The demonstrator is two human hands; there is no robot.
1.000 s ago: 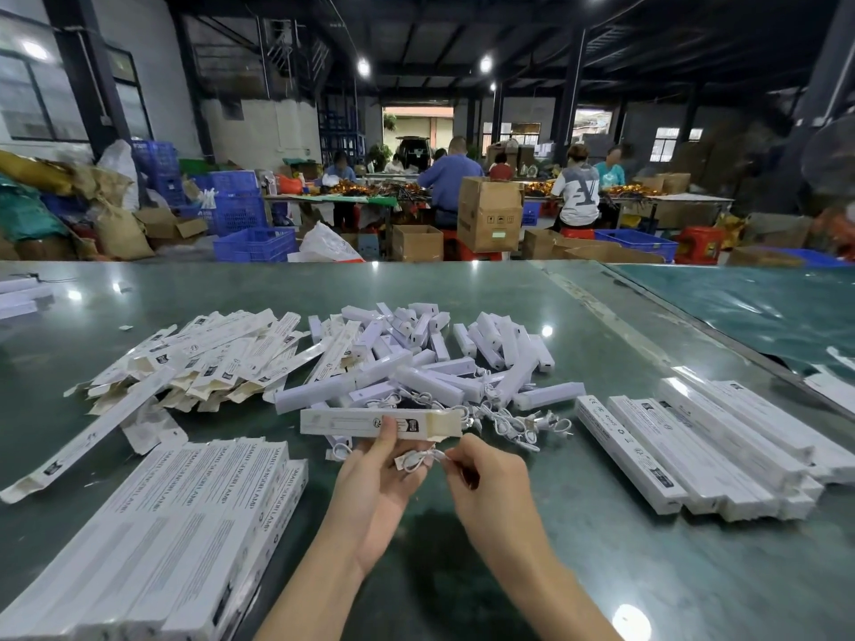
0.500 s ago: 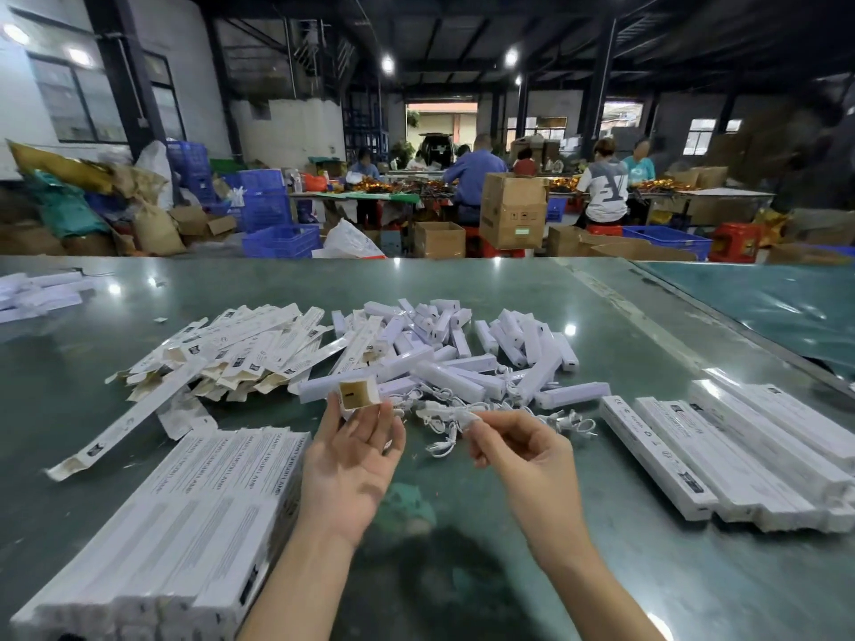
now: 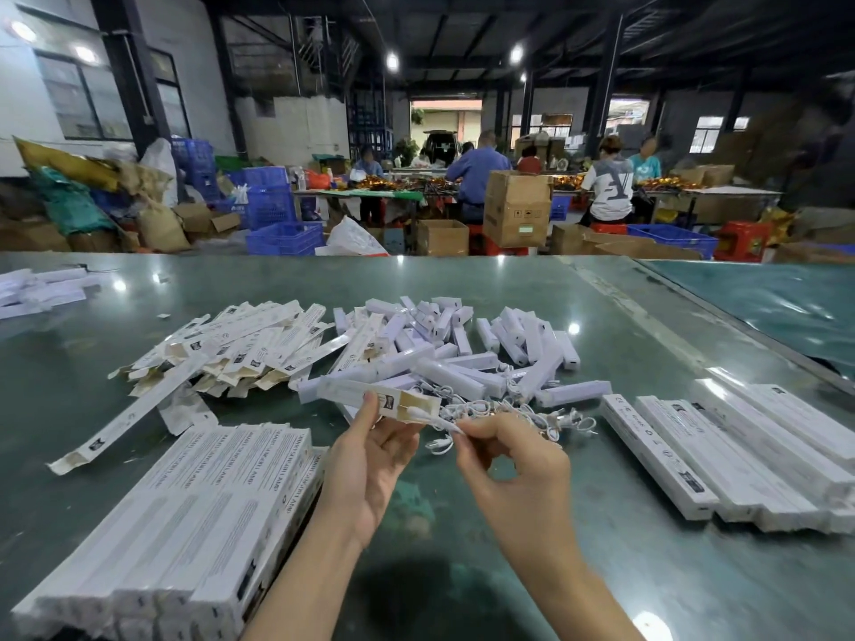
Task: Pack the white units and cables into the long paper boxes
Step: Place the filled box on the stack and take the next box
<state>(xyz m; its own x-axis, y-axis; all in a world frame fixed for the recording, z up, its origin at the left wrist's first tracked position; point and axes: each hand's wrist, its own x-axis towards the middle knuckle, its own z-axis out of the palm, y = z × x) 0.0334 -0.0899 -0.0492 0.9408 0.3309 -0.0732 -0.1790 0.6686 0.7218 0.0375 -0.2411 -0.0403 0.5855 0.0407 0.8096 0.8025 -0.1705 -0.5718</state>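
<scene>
Left hand (image 3: 370, 460) grips long paper box (image 3: 370, 396) near its open end, held above table (image 3: 601, 525). Right hand (image 3: 504, 460) pinches white cable (image 3: 446, 425) right at the box mouth. Loose white units (image 3: 462, 358) piled just behind; packed boxes (image 3: 199, 515) stacked left.

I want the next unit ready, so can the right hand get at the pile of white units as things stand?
Probably not straight away: the right hand is pinching a cable at the open end of the box held by the left hand. The white units lie uncovered just beyond.
</scene>
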